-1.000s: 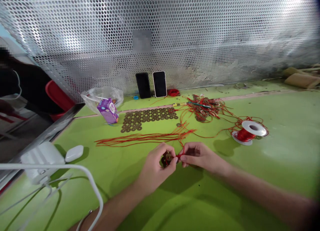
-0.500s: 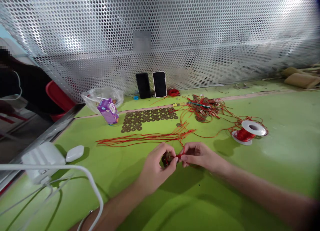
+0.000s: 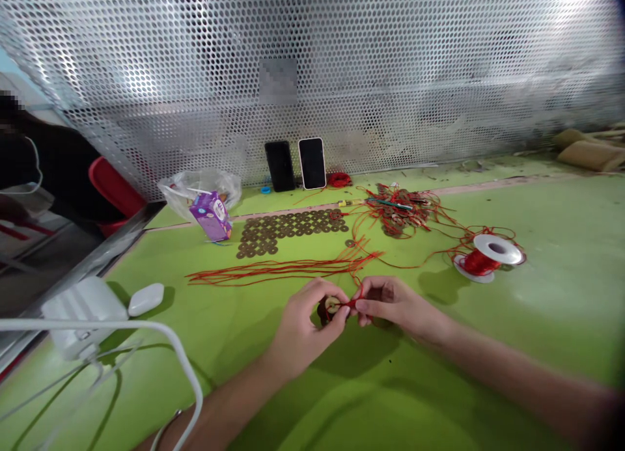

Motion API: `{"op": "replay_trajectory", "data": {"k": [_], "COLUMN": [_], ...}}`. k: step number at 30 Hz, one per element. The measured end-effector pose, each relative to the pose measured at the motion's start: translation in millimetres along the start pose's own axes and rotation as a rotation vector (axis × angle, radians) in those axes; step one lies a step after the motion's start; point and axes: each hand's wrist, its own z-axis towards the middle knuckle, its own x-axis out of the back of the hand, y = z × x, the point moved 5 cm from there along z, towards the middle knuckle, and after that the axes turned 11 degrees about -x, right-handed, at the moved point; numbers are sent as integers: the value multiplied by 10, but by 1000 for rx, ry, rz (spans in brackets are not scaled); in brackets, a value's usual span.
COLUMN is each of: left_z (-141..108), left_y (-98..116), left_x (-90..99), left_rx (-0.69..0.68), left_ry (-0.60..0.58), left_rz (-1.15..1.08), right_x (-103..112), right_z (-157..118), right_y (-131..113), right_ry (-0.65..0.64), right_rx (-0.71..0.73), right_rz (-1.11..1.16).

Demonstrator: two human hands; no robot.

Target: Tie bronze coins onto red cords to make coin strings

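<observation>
Left hand point(image 3: 307, 324) is grasping a cluster of holed coins point(image 3: 332, 305) above the green tabletop point(image 3: 415, 405); right hand point(image 3: 395, 302) is pinching red cord point(image 3: 353, 303) beside it. Knotting is seemingly progressing, unfinished (a strand is trailing). Beyond, cut red cords point(image 3: 273, 267) and rows of loose coins point(image 3: 254, 226) are lying unworked; a heap of corded coins point(image 3: 398, 215) is apparently representing completed work.

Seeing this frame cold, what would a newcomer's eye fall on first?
Probably the perforated silvery panel filling the top, behind the bright green table. Next, low in the middle, the left hand and right hand pinch red cord at a cluster of discs. Beyond them lie neat rows of discs, with a white spool to the right.
</observation>
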Motion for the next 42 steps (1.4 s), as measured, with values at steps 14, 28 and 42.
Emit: {"op": "replay_trajectory", "data": {"k": [14,28,42], "left_z": [1,-24,-1], "left_y": [-1,-6,13], "left_x": [-1,-13,-6], "left_rx": [30,74,9], "left_ry": [-17,15,1], "left_rz": [-7,-93,-50], "right_x": [-9,14,12], "right_z": [-16,-14,-10], "right_y": [-39,-35,-25], "right_ry": [-2,-8,6], "right_rx": [33,70,38], "right_rz": [-23,0,16]}}
